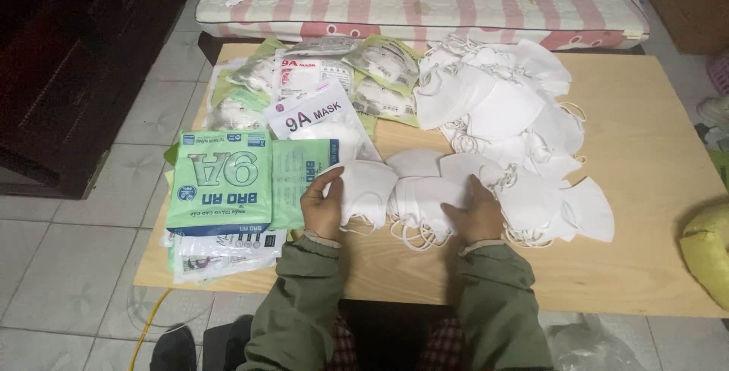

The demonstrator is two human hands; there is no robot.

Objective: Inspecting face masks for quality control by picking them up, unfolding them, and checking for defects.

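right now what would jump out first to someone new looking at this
A big heap of loose white face masks covers the middle and far part of the wooden table. At the near edge, the left hand and right hand rest on a small stack of masks. Green and white packets lie piled to the left.

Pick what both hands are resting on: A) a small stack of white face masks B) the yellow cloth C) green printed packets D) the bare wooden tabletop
A: the left hand and right hand both press on the stack of white face masks, with the green printed packets lying off to the left on the wooden table.
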